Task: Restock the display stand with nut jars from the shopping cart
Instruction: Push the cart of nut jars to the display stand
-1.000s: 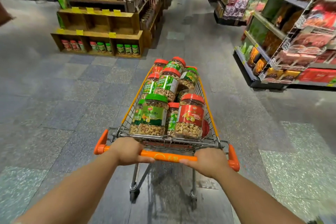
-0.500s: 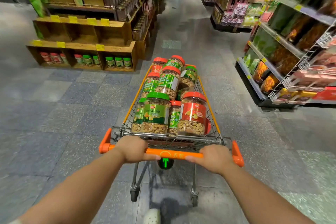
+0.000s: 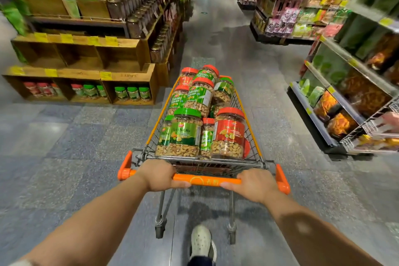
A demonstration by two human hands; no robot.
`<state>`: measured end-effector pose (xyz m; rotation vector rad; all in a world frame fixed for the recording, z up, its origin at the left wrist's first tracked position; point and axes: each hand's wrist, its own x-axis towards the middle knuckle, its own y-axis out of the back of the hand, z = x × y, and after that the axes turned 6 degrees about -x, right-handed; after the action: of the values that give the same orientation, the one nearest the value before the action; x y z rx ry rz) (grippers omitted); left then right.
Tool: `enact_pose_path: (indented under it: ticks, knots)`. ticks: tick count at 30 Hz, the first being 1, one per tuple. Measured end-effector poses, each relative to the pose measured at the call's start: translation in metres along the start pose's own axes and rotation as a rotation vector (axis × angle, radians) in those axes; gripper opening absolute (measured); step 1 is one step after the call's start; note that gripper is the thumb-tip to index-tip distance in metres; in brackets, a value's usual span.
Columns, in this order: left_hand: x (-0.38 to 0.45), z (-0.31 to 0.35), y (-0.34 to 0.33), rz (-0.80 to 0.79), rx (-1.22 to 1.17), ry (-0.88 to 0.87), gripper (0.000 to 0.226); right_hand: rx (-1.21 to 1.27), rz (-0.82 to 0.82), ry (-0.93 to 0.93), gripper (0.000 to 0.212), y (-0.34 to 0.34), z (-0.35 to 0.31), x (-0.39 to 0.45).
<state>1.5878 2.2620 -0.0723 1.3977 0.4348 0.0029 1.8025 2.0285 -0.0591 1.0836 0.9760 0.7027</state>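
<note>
A wire shopping cart (image 3: 254, 114) with orange trim stands in front of me, piled with several nut jars with green and red lids, such as a green-lidded one (image 3: 186, 131) and a red-lidded one (image 3: 230, 134) at the near end. My left hand (image 3: 160, 176) and my right hand (image 3: 253, 184) both grip the orange cart handle (image 3: 206, 180). The wooden display stand (image 3: 86, 71) is ahead on the left. Its bottom row holds several jars (image 3: 132, 93); the cubbies above them look bare.
Grocery shelves (image 3: 345, 84) with packaged snacks line the right side of the aisle, with a wire rack (image 3: 371, 131) jutting out near the cart. The grey tiled aisle (image 3: 216, 34) runs ahead between stand and shelves. My white shoe (image 3: 201, 242) steps under the cart.
The cart and I have rolled forward; the display stand and right shelves are nearer. Both hands stay on the handle. My foot has come into view under the cart.
</note>
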Motion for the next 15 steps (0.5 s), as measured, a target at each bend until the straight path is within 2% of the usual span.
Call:
enact_pose_path:
  ticks: [6,9,12,15]
  knots:
    - [0.108,-0.083,0.045,0.038,-0.012,0.012,0.106,0.004,0.001,0.008,0.083,0.037,0.033,0.135]
    - [0.162,-0.126,0.064,0.031,0.001,0.016,0.109,-0.017,-0.061,0.012,0.082,0.057,0.048,0.206]
    - [0.212,-0.165,0.084,0.015,0.014,0.016,0.111,0.111,-0.067,0.003,0.094,0.072,0.061,0.267]
    - [0.261,-0.208,0.104,-0.003,0.016,0.022,0.107,0.107,-0.008,-0.007,0.098,0.087,0.074,0.328]
